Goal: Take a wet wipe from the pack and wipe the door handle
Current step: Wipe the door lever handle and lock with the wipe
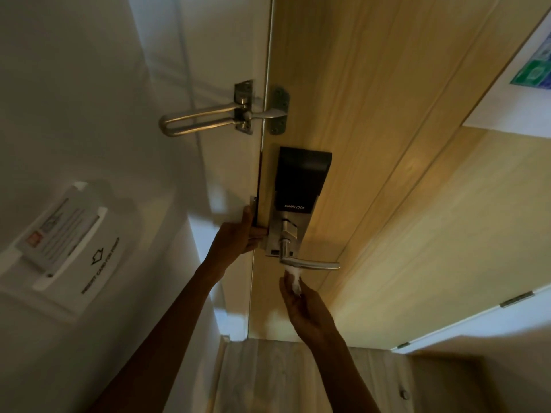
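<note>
A silver lever door handle (316,264) juts right from a metal smart lock plate (275,236) on the wooden door (357,114). My right hand (307,311) pinches a crumpled white wet wipe (293,278) and presses it against the underside of the lever near its pivot. My left hand (238,236) grips the door's edge beside the lock plate, fingers wrapped around it. The wipe pack is not in view.
A black lock housing (301,174) sits above the handle. A metal swing-bar door guard (208,116) spans the frame and door higher up. A white key-card holder (65,242) is on the left wall. A door stopper (404,394) stands on the wooden floor.
</note>
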### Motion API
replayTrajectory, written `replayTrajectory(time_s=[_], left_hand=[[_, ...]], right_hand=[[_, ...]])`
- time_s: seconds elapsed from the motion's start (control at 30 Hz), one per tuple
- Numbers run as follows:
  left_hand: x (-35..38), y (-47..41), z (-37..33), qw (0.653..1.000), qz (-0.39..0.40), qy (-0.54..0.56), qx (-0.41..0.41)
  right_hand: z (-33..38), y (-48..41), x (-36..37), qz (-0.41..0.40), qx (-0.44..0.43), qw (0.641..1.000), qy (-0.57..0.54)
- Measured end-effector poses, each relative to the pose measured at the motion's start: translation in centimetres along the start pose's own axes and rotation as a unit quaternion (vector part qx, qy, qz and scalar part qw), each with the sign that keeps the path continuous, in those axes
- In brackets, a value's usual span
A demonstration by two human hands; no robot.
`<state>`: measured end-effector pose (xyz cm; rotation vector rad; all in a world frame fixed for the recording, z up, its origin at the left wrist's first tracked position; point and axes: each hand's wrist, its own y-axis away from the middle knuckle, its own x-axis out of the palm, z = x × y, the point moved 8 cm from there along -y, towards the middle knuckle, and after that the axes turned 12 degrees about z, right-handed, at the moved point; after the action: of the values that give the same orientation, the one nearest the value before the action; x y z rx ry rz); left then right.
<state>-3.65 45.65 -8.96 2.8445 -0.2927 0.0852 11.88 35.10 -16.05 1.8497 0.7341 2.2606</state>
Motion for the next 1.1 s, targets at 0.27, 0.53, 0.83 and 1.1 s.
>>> replayTrajectory(time_s=[0.27, 0.53, 0.83, 1.1], left_hand=[[0.1, 0.1, 0.1, 0.999, 0.029, -0.021, -0.015], [-0.1, 0.4, 0.2, 0.998, 0.027, -0.019, -0.044], [0.0, 0.3, 0.4, 0.999, 0.019, -0.003, -0.048], [-0.2, 0.5, 0.7, 0.999, 0.009, 0.009, -0.037]], right_hand=[[7.5, 6.0, 8.4, -0.029, -0.359, 0.582, 0.729], [3.9, 0.8, 10.6, -0.018, -0.435, 0.482, 0.76], [2.7, 0.8, 10.5, 0.055, -0.408, 0.272, 0.87], [2.1, 0.8, 10.6, 0.073, -0.386, 0.181, 0.902]])
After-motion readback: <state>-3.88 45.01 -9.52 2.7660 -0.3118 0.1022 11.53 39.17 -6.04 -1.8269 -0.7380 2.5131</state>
